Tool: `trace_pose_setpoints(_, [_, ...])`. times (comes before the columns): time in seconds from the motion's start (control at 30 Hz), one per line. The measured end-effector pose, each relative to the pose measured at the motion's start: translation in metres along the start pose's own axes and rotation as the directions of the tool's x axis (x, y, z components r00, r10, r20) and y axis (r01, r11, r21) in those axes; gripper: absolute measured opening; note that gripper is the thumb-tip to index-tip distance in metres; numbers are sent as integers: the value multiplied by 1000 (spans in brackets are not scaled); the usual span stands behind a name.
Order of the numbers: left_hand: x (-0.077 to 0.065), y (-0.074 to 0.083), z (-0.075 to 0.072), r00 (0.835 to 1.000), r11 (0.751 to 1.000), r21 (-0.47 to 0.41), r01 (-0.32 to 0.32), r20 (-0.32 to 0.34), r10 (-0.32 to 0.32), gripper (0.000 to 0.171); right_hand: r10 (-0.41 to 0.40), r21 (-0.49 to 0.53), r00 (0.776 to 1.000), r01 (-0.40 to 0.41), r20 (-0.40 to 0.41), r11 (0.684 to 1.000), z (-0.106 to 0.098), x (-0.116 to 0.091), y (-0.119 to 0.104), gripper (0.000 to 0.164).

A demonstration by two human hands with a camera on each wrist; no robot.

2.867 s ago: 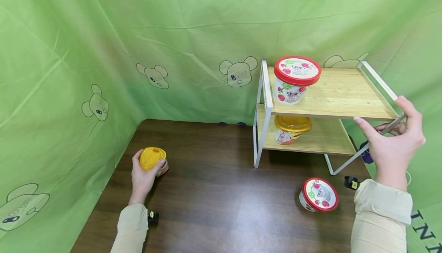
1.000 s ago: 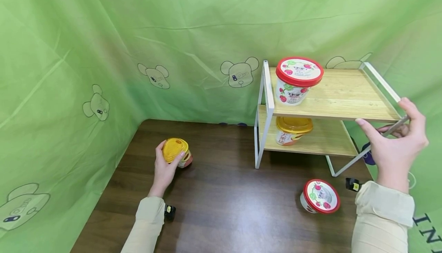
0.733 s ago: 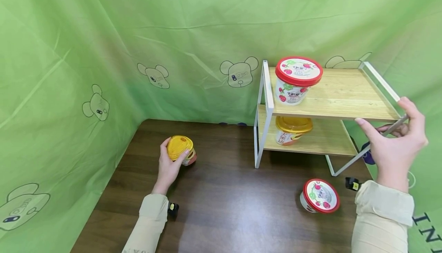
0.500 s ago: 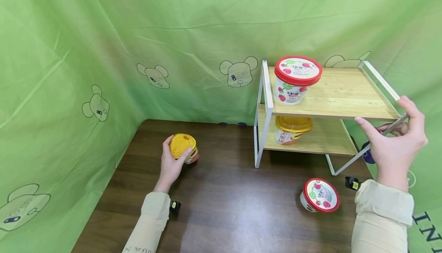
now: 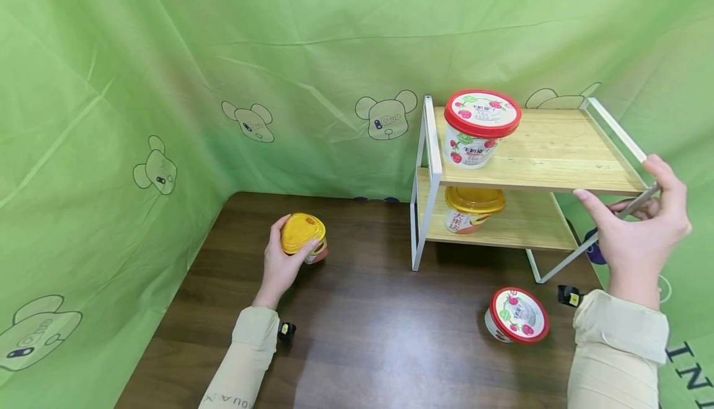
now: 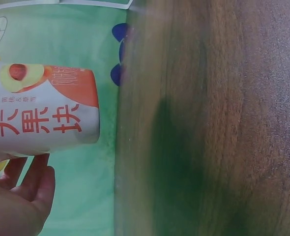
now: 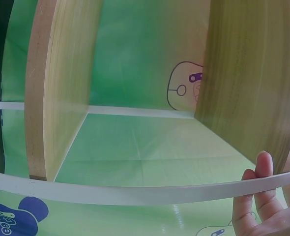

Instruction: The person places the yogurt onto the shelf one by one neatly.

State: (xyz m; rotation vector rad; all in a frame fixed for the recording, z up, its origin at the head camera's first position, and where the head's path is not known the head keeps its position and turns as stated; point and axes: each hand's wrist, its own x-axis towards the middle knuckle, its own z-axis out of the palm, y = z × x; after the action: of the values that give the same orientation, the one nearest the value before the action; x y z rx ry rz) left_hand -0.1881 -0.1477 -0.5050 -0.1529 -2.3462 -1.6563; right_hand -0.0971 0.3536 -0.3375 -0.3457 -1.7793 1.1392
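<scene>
My left hand [image 5: 281,271] grips a yellow-lidded yogurt cup [image 5: 303,235] round its lid, toward the table's back left. In the left wrist view the cup's side [image 6: 46,105] shows fruit pictures and red lettering, and a dark shadow falls on the wood beside it. At the right, my right hand [image 5: 647,235] holds the front corner of a two-tier shelf rack [image 5: 563,149], thumb against the upper board's front edge. In the right wrist view its fingers [image 7: 264,164] curl round the white metal bar [image 7: 135,195].
A red-lidded tub [image 5: 481,127] stands at the upper shelf's left end. Below it, another yellow-lidded cup [image 5: 474,207] sits on the lower shelf. A second red-lidded tub [image 5: 515,316] is on the brown table [image 5: 357,341] before the rack. Green cloth [image 5: 312,43] hangs behind.
My left hand has carried the yellow-lidded yogurt cup to the right and a little farther back. The right hand keeps its hold on the rack; the tubs stand where they were.
</scene>
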Motion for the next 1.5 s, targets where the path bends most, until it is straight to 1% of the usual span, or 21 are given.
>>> trace_pose_setpoints(0.23, [0, 3, 5, 999, 999, -25, -23, 30, 24, 81, -1, 16, 1000, 2, -3, 1000, 0, 1, -2, 74])
trace_pose_setpoints(0.4, [-2, 6, 10, 999, 1000, -8, -12, 34, 13, 83, -6, -9, 1000, 6, 1, 1000, 0, -1, -3, 74])
trace_pose_setpoints(0.57, [-3, 9, 14, 999, 1000, -12, -1, 48, 1, 84, -7, -17, 1000, 7, 5, 1000, 1, -1, -3, 74])
trace_pose_setpoints(0.73, [-4, 7, 19, 998, 1000, -4, -15, 68, 15, 84, -10, -14, 1000, 10, 5, 1000, 0, -1, -2, 74])
trace_pose_setpoints(0.93, [-7, 11, 23, 995, 999, -32, -34, 93, 37, 81, -5, 3, 1000, 5, -1, 1000, 0, 0, -2, 74])
trace_pose_setpoints(1.17, [-6, 12, 28, 993, 998, -17, -53, 103, 55, 79, -9, -11, 1000, 9, 1, 1000, 0, -1, -2, 74])
trace_pose_setpoints(1.4, [-6, 20, 34, 990, 998, -9, -68, 120, 69, 81, -6, -12, 1000, 6, 4, 1000, 0, 0, -1, 74])
trace_pose_setpoints(1.5, [-6, 23, 37, 988, 997, -31, -71, 138, 75, 82, -10, -15, 1000, 10, 6, 1000, 0, 0, 0, 74])
